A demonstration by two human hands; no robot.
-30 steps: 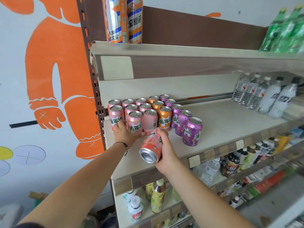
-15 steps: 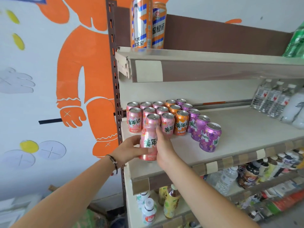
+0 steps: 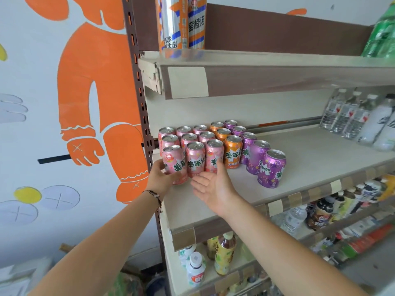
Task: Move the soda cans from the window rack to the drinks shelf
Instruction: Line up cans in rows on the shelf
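Rows of soda cans stand on the beige drinks shelf (image 3: 310, 159): pink ones at the left, orange cans (image 3: 233, 152) in the middle, purple cans (image 3: 270, 169) at the right. My left hand (image 3: 161, 179) grips the front-left pink can (image 3: 174, 165), which stands upright at the shelf's left end, its base hidden by my fingers. My right hand (image 3: 213, 186) lies open just right of it, palm turned left, fingertips by the foot of the neighbouring pink cans. It holds nothing.
Water bottles (image 3: 350, 118) stand at the shelf's right end, with bare shelf between them and the cans. Tall orange cans (image 3: 173, 24) and green bottles (image 3: 382, 33) are on the shelf above. Bottled drinks (image 3: 224, 253) fill the lower shelves. A brown slotted upright (image 3: 139, 92) borders the left side.
The pink can lay tilted in my right hand, then stood upright between both hands. Now it stands at the front left of the rows; my right hand has let go and opened.
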